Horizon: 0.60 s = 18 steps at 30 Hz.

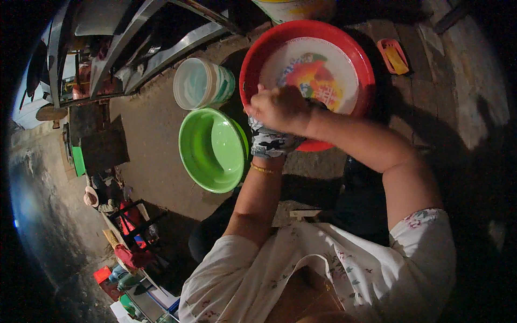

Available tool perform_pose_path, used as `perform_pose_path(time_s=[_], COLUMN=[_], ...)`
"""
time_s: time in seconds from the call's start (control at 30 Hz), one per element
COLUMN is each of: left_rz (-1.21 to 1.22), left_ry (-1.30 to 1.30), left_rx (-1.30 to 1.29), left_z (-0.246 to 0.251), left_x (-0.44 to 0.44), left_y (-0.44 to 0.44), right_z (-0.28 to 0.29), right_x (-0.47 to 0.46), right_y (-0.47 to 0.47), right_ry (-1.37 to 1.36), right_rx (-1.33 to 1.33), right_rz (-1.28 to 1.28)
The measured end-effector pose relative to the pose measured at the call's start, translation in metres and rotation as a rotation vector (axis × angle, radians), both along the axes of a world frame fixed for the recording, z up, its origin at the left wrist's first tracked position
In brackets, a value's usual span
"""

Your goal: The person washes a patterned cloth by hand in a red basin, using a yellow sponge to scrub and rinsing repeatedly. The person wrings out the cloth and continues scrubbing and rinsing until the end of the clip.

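Observation:
Grey, black and white patterned cloth (270, 141) covers most of my left hand, just beyond a yellow bracelet (262, 168) on that wrist. My right hand (284, 108), slightly blurred, is closed on the cloth and presses against the left hand. Both hands are over the near left rim of a red basin (365, 80), whose pale inside bears a bright printed picture. How the left fingers lie is hidden by the cloth and the right hand. Left of the hands stands a light green basin (194, 151), tilted in view, with a shiny inside.
A white bucket (190, 82) stands behind the green basin, and another bucket (295, 10) behind the red one. Wooden boards (420, 93) at the right hold a pink soap dish (389, 43) with a yellow bar (396, 60). Metal frame bars (177, 48) rise at the upper left.

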State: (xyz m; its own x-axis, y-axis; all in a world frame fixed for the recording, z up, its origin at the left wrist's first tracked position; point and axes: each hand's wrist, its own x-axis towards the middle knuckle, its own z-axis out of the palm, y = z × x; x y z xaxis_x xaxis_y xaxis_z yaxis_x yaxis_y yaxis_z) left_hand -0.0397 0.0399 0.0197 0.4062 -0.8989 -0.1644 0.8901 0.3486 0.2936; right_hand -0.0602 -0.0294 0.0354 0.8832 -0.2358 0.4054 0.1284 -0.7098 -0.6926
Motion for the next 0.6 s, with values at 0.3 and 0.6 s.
perform_pose_path(time_s=[0.3,0.6], left_rz=[0.167,0.288], left_ry=[-0.153,-0.525], left_rx=[0.312,0.534], left_z=[0.011,-0.059], left_x=[0.029,0.034], left_y=[0.013,0.046], right_z=[-0.042,0.002], right_x=[0.014,0.018], right_y=[-0.064,-0.080], right_ry=[0.014,0.017], right_rx=[0.905,1.498], right_rz=[0.326,0.082])
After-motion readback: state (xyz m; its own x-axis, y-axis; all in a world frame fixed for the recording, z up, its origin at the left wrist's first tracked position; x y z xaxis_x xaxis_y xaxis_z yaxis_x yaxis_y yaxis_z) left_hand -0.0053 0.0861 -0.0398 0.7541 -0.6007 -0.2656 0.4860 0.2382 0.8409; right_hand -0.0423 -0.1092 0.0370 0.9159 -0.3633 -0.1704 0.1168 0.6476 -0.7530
